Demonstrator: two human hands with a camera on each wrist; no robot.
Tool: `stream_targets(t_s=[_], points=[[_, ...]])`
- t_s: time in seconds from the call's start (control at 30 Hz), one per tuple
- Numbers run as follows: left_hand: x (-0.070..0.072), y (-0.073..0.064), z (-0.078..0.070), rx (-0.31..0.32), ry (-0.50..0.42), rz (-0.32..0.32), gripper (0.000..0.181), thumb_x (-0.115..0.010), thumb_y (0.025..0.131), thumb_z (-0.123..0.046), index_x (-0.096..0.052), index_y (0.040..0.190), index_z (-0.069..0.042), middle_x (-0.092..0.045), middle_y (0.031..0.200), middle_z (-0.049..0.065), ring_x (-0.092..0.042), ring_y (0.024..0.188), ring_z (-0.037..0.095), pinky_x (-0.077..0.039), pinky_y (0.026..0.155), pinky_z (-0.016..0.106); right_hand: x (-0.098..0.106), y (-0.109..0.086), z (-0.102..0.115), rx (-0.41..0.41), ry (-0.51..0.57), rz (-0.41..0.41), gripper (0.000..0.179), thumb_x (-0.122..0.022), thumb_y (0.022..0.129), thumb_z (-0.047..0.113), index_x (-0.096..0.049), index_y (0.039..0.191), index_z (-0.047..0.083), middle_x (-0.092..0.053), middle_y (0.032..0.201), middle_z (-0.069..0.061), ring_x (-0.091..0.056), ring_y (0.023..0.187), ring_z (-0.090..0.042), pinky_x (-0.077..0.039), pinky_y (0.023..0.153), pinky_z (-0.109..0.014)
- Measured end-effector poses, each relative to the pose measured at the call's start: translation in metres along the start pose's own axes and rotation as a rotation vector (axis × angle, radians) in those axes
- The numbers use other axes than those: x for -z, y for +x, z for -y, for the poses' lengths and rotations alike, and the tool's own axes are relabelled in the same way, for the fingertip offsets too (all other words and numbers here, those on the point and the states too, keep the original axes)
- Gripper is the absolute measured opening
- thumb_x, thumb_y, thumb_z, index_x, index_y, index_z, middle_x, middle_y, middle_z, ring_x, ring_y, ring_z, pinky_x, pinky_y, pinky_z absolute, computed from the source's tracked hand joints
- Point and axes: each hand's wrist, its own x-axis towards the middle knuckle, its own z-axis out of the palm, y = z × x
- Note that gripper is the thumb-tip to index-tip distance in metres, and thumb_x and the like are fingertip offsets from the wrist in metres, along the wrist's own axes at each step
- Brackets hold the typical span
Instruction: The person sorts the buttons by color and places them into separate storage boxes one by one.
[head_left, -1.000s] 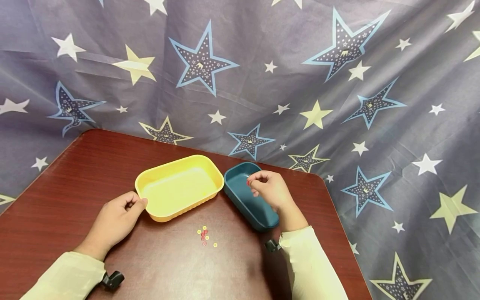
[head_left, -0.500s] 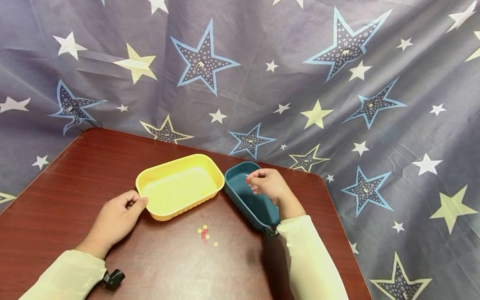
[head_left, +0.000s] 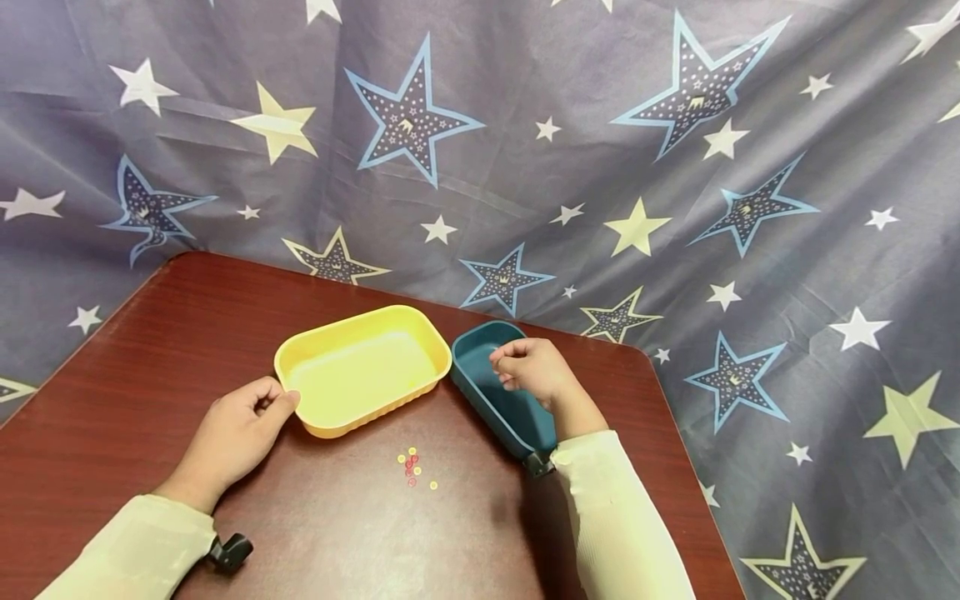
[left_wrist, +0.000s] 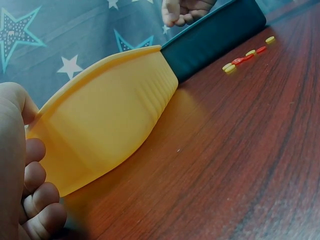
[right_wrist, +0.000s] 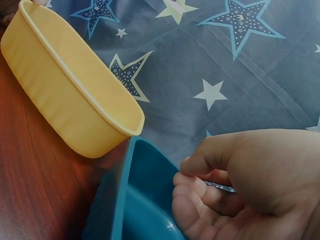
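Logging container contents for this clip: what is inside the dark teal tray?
I make out nothing loose in the uncovered part of the teal tray. The right hand hangs over it, and whatever lies hidden beneath cannot be seen.

1. Looks like a screened-off indoor corner; cannot be told whether home, office or workshop.
2. Furnished with a reddish-brown, wood-grained desk (head_left: 337, 533), rounded at both far corners, glossy under light.
3. Closed in by a grey-blue, star-printed cloth (head_left: 525, 192), hanging in folds beyond the far, left and right edges.
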Motion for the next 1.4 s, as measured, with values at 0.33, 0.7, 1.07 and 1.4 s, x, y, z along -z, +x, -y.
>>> stream_targets(t_s=[0.33, 0.7, 1.07, 1.4], points=[[-0.001, 0.001, -0.002, 0.001, -0.007, -0.005, 0.033, -0.049, 0.085, -0.059, -0.049, 0.072, -0.029, -0.04, 0.055, 0.0, -0.038, 0.051, 0.014, -0.029, 0.046, 0.03, -0.002, -0.013, 0.01, 0.053, -0.051, 0.013, 0.016, -0.065, 0.082, 0.009, -0.066, 0.094, -0.001, -0.062, 0.084, -0.022, -0.058, 0.065, -0.026, -0.051, 0.062, -0.042], [-0.001, 0.003, -0.002, 0.002, -0.005, -0.007, 0.032, -0.05, 0.085, -0.059, -0.049, 0.072, -0.029, -0.04, 0.055, 0.0, -0.039, 0.051, 0.014, -0.029, 0.046, 0.03, -0.012, -0.04, 0.033, 0.167, -0.163, 0.041, 0.016, -0.067, 0.082, 0.015, -0.066, 0.092, 0.002, -0.061, 0.073, -0.015, -0.06, 0.063, -0.029, -0.051, 0.06, -0.039], [-0.003, 0.002, 0.003, 0.001, 0.003, -0.008, 0.03, -0.05, 0.085, -0.058, -0.046, 0.071, -0.032, -0.039, 0.055, 0.0, -0.038, 0.049, 0.014, -0.029, 0.045, 0.029, -0.035, -0.065, 0.036, 0.176, -0.204, 0.093, 0.006, -0.07, 0.081, 0.02, -0.068, 0.086, 0.015, -0.065, 0.072, -0.01, -0.063, 0.062, -0.025, -0.052, 0.06, -0.036], [-0.002, 0.001, 0.002, 0.003, -0.007, -0.002, 0.03, -0.051, 0.086, -0.056, -0.048, 0.072, -0.029, -0.039, 0.055, -0.001, -0.037, 0.049, 0.014, -0.028, 0.045, 0.029, -0.066, -0.085, 0.021, 0.263, -0.347, 0.144, 0.006, -0.069, 0.08, 0.02, -0.068, 0.085, 0.022, -0.063, 0.068, 0.001, -0.06, 0.055, -0.015, -0.048, 0.049, -0.032]])
